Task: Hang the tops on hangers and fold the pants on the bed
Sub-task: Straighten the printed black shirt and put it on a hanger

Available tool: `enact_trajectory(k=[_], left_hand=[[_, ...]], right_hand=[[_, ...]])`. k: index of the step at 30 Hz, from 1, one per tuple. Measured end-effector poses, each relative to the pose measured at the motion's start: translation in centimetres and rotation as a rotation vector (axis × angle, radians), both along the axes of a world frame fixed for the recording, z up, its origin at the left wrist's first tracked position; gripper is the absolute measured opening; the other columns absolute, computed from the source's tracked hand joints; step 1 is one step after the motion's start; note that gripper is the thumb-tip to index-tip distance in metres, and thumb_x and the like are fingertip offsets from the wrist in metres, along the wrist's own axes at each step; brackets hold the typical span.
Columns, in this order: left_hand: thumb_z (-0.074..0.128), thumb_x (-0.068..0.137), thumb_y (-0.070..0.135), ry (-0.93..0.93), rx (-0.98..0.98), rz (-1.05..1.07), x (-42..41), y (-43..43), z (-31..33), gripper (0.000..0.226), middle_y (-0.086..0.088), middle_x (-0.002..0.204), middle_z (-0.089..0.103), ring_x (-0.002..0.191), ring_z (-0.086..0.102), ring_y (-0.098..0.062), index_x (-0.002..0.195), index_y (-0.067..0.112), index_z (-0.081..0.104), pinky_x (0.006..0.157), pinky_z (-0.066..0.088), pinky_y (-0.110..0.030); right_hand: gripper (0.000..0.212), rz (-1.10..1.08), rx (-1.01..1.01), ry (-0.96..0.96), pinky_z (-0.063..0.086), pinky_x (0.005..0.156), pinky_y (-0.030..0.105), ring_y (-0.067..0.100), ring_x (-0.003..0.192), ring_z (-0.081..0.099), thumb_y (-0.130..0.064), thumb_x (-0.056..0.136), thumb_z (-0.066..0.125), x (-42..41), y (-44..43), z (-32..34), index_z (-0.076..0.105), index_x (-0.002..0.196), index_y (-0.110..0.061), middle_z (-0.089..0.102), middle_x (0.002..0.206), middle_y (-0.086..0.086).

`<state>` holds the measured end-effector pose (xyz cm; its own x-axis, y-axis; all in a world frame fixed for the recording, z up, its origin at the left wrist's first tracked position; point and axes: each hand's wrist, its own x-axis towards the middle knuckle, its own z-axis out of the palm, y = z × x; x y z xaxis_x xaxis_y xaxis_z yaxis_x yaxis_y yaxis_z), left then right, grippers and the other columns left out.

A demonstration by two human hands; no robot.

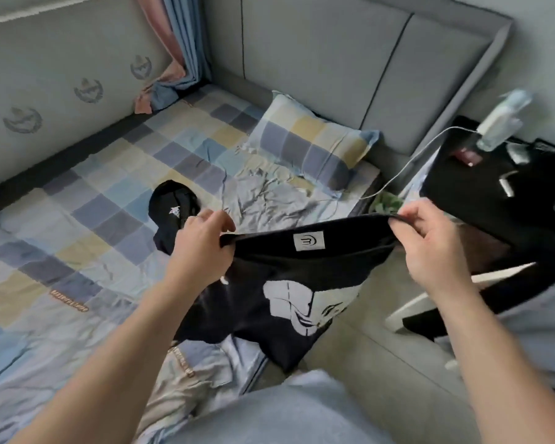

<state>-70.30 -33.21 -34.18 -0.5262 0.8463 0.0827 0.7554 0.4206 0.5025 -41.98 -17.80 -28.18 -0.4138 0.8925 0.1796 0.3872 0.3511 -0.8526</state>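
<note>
On the checked bed [109,193], a pillow [308,139]

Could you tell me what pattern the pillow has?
The pillow is checked blue, grey and yellow; head view.

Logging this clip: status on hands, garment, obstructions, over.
Left hand, right hand each pinch top edge of black printed garment, stretched between them. Hangs unfolded at bed edge. Second black garment lies on bed beyond; no hanger seen.

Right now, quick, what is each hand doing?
Left hand: closed, pinching the black garment's top edge.
Right hand: closed, pinching the same edge.
</note>
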Motion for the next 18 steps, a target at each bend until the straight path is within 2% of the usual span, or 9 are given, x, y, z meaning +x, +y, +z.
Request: enact_trajectory(k=[2, 4, 6, 8, 9, 12, 15, 18], left_hand=[[0.057, 0.082, 0.003, -0.038, -0.002, -0.035, 1.7, 0.0, -0.7, 0.025, 0.002, 0.103, 0.061, 0.099, 0.057, -0.029, 0.099, 0.021, 0.061, 0.081, 0.049, -0.042], [0.052, 0.084, -0.004, -0.195, 0.007, -0.078, 3.8, 0.3, -0.7, 0.030, 0.002, 0.094, 0.065, 0.081, 0.063, -0.026, 0.094, 0.022, 0.063, 0.064, 0.050, -0.036], [0.047, 0.084, -0.007, -0.337, 0.000, -0.193, 5.6, 1.3, -0.6, 0.038, -0.001, 0.079, 0.064, 0.063, 0.060, -0.024, 0.083, 0.027, 0.062, 0.053, 0.045, -0.032], [0.047, 0.084, -0.003, -0.450, -0.001, -0.300, 7.4, 2.6, -0.3, 0.037, -0.003, 0.067, 0.060, 0.057, 0.052, -0.021, 0.074, 0.030, 0.061, 0.055, 0.039, -0.031], [0.047, 0.082, 0.004, -0.509, 0.001, -0.342, 8.5, 3.3, 0.0, 0.030, 0.000, 0.063, 0.059, 0.057, 0.051, -0.019, 0.072, 0.029, 0.061, 0.056, 0.038, -0.031], [0.042, 0.071, 0.019, -0.611, 0.011, -0.482, 12.8, 5.5, 1.2, 0.018, 0.007, 0.062, 0.054, 0.060, 0.047, -0.011, 0.073, 0.020, 0.060, 0.057, 0.036, -0.029], [0.043, 0.073, 0.021, -0.652, 0.032, -0.648, 18.1, 7.7, 2.2, 0.017, 0.003, 0.064, 0.050, 0.062, 0.044, -0.010, 0.075, 0.010, 0.057, 0.059, 0.034, -0.029], [0.047, 0.079, 0.023, -0.704, 0.038, -0.788, 23.8, 10.2, 2.5, 0.016, 0.009, 0.060, 0.041, 0.060, 0.038, -0.012, 0.073, 0.008, 0.050, 0.060, 0.029, -0.034]], right_hand=[[0.015, -0.121, 0.023, -0.018, 0.041, 0.067, 0.032, 0.025, 0.069, 0.051, -0.011, 0.095, 0.059, 1.9, -2.6, -0.2, 0.055, 0.081, -0.017, 0.055, 0.075, 0.014], [0.011, -0.236, 0.023, -0.014, 0.037, 0.061, 0.018, 0.008, 0.063, 0.047, -0.008, 0.095, 0.057, 4.1, -4.7, 0.0, 0.056, 0.085, -0.010, 0.053, 0.070, 0.009], [0.011, -0.342, 0.001, -0.041, 0.033, 0.053, 0.014, 0.002, 0.055, 0.042, -0.008, 0.098, 0.052, 6.8, -6.4, 0.4, 0.053, 0.087, -0.010, 0.048, 0.066, -0.001], [0.014, -0.407, -0.011, -0.107, 0.032, 0.053, 0.019, 0.003, 0.054, 0.038, -0.008, 0.100, 0.047, 9.8, -7.9, 0.6, 0.044, 0.086, -0.006, 0.041, 0.067, -0.001], [0.017, -0.437, -0.007, -0.145, 0.032, 0.055, 0.021, 0.005, 0.056, 0.037, -0.008, 0.101, 0.045, 11.4, -8.6, 0.7, 0.041, 0.085, -0.005, 0.039, 0.067, -0.001], [0.019, -0.552, -0.020, -0.199, 0.028, 0.060, 0.031, 0.008, 0.059, 0.033, -0.010, 0.101, 0.043, 16.5, -10.4, 0.8, 0.037, 0.084, -0.004, 0.036, 0.068, -0.003], [0.018, -0.674, -0.032, -0.177, 0.028, 0.059, 0.028, 0.010, 0.062, 0.032, -0.010, 0.102, 0.044, 21.2, -11.7, 1.3, 0.038, 0.087, -0.002, 0.036, 0.071, -0.002], [0.008, -0.756, -0.009, -0.085, 0.038, 0.070, 0.020, 0.005, 0.074, 0.049, -0.005, 0.100, 0.048, 25.9, -13.0, 2.0, 0.048, 0.094, -0.010, 0.052, 0.083, -0.004]])
